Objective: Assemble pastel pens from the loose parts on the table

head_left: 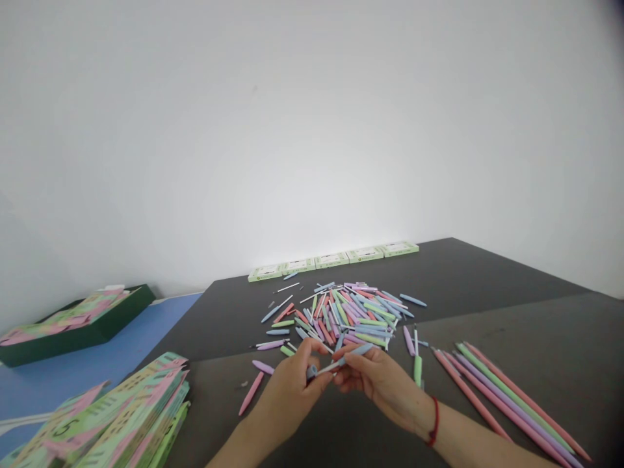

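Over the front of the dark table, my left hand (pixel 297 377) and my right hand (pixel 370 380) almost meet. Between the right fingers is a light blue pen barrel (pixel 361 349), tilted up to the right. A white pen refill (pixel 330 368) runs from its lower end toward the left hand. My left hand is closed around a short blue pen part (pixel 311 372), whose round end faces me. Whether the refill touches this part I cannot tell. A red cord bracelet circles the right wrist. Just beyond both hands lies a heap of pastel pen parts (pixel 351 312).
Several long pastel rods (pixel 507 396) lie at the right. Flat green boxes (pixel 331 260) line the back edge by the wall. At the left are stacked printed packets (pixel 121 416) and a dark green tray (pixel 63 348) on a blue surface. A pink barrel (pixel 251 394) lies left of my hands.
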{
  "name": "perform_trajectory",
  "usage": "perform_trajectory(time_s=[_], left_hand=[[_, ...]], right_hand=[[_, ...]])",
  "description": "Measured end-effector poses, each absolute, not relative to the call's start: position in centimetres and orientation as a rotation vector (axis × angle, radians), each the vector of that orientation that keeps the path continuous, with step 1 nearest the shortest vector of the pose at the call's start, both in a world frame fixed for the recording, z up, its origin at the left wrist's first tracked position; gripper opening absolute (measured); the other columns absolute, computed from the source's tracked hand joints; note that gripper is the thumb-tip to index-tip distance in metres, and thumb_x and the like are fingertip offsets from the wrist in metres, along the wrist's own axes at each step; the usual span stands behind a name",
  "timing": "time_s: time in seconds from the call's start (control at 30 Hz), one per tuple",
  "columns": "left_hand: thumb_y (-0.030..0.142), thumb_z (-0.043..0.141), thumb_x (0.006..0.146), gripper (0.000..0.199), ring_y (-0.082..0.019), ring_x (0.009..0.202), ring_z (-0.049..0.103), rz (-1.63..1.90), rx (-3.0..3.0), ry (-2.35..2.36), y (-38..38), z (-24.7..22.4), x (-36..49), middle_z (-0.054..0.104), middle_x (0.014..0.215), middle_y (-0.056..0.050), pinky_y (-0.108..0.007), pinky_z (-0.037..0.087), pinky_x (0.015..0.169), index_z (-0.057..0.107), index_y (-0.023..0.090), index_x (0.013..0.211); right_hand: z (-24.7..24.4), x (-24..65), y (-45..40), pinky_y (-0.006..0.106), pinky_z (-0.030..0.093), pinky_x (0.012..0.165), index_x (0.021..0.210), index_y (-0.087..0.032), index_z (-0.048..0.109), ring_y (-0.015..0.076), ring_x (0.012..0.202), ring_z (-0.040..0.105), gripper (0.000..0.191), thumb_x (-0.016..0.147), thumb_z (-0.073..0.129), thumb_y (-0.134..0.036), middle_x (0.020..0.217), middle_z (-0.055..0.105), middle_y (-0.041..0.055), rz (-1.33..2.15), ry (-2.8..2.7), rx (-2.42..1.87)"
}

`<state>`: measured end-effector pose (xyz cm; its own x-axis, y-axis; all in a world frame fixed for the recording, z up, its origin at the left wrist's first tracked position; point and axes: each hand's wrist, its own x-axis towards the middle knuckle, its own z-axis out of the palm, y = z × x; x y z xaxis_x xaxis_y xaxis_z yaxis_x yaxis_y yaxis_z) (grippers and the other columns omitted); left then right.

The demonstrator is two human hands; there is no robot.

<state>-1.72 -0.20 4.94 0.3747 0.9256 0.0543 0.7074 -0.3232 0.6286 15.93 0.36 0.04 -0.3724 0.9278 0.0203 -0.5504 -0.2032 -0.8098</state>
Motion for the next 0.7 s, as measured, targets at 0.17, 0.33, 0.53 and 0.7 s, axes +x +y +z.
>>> perform_trajectory(time_s=[0.17,0.33,0.53,0.7], left_hand=[[0.018,0.049,0.079,0.025,-0.015,0.061,0.054,0.556,2.183,1.466,0.2,4.5,-1.9,0.052,0.063,0.007,-0.023,0.031,0.056,0.045,0.022,0.103],[0.016,0.047,0.079,0.025,-0.018,0.067,0.061,0.459,2.251,1.535,0.0,4.9,-1.7,0.062,0.07,0.003,-0.024,0.032,0.057,0.046,0.025,0.103],[0.015,0.047,0.079,0.027,-0.021,0.072,0.064,0.401,2.343,1.53,-0.4,4.8,-1.2,0.066,0.076,0.002,-0.024,0.032,0.057,0.046,0.025,0.103],[0.015,0.048,0.079,0.029,-0.021,0.074,0.064,0.385,2.401,1.471,-1.1,4.3,-0.6,0.066,0.082,-0.001,-0.025,0.033,0.057,0.042,0.024,0.106]], right_hand=[[0.5,16.4,0.8,0.026,0.05,0.064,0.087,-0.012,0.068,0.0134,0.065,0.065,0.026,0.074,0.071,-0.035,0.07,0.07,0.0048,1.712,-0.882,-0.644],[0.6,16.5,0.9,0.028,0.051,0.065,0.086,-0.015,0.068,0.0144,0.064,0.065,0.027,0.074,0.071,-0.038,0.072,0.071,0.0044,1.642,-0.977,-0.664],[0.4,15.8,0.3,0.032,0.05,0.067,0.085,-0.016,0.069,0.0169,0.065,0.065,0.03,0.075,0.068,-0.044,0.07,0.069,0.0043,1.529,-1.186,-0.757],[-0.1,15.3,-0.2,0.027,0.045,0.063,0.079,-0.018,0.071,0.0146,0.067,0.058,0.018,0.075,0.066,-0.034,0.078,0.064,0.0032,1.34,-1.431,-0.78]])
